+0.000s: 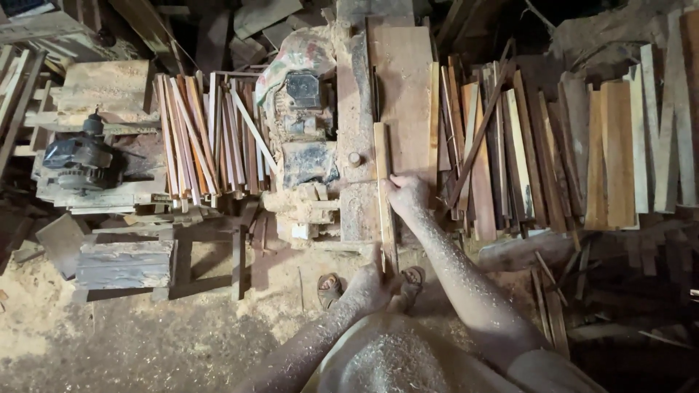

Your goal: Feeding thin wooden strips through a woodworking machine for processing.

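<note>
Left hand (366,285): nearest the camera, we find it closed around the near end of the wooden strip (384,196), dusted with sawdust.
Right hand (408,193): further along the same strip, fingers pressed down on its right edge at about mid-length; we judge it a flat holding press, not a full grasp.
Wooden strip: long and narrow, lying lengthwise on the machine table (397,94), its far half on the table, its near end overhanging toward the body.
Machine table: a dusty wooden bed running away from us; we cannot see a blade or cutter from this view, as it is either hidden or too small to tell.
Motor (304,109): just left of the machine table, caked in sawdust.
Thin slats (207,138): a heap left of the motor.
Boards (553,153): a loose stack right of the machine table, some leaning across one another.
Feet in sandals (331,290): on the sawdust floor directly before the near end of the table.
Risk, fingers: the right hand rides bare on a narrow strip; a slip or a kick of the wood could carry the fingers into any cutter in the bed.
Risk, stock: the overhanging end could tip or twist if the left grip loosens.
Risk, footing: open sandals on loose sawdust invite a slide.
Risk, dust: heavy sawdust on the motor could overheat it.
</note>
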